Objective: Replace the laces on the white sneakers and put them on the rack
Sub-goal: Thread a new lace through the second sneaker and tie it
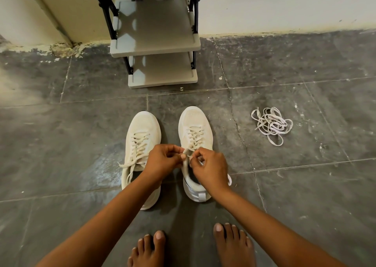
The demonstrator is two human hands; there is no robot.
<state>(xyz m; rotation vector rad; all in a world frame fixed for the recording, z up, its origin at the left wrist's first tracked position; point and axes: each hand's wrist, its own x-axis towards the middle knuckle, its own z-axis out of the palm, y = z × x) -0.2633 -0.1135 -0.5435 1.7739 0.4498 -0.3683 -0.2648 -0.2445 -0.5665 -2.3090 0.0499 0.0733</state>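
Note:
Two white sneakers stand side by side on the dark tiled floor, toes pointing away from me. The left sneaker (142, 136) has its cream lace ends lying loose over its left side. Over the tongue of the right sneaker (195, 124), my left hand (162, 159) and my right hand (211, 167) each pinch an end of that shoe's lace (186, 151). The heel of the right sneaker is partly hidden by my right wrist. A tangled bundle of white laces (271, 124) lies on the floor to the right of the shoes.
A grey shoe rack (154, 47) with black posts and several shelves stands against the wall beyond the sneakers. My bare feet (230, 244) are on the tiles at the bottom. Paint-stained floor stretches left and right of the shoes.

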